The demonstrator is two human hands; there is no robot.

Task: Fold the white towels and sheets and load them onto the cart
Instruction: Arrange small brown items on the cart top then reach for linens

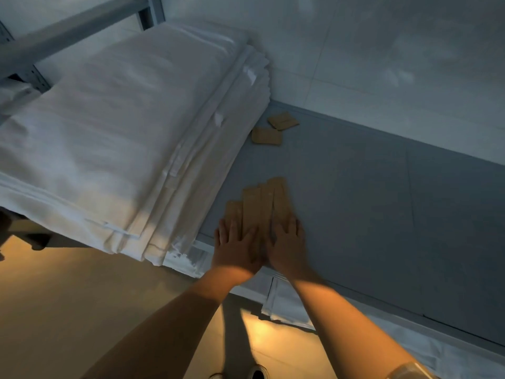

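Note:
A tall stack of folded white sheets (131, 138) lies on the left part of a grey shelf (355, 203). To its right, several long brown paper packets (262, 203) lie side by side near the shelf's front edge. My left hand (236, 246) and my right hand (287, 246) rest flat on the near ends of these packets, fingers straight and pointing away from me, the two hands touching each other.
Two smaller brown packets (276, 128) lie farther back beside the sheets. A white wall rises behind the shelf. A metal rack beam (68, 31) crosses the upper left. More white cloth (289, 302) shows below the shelf edge. My shoe (257, 373) stands on the tan floor.

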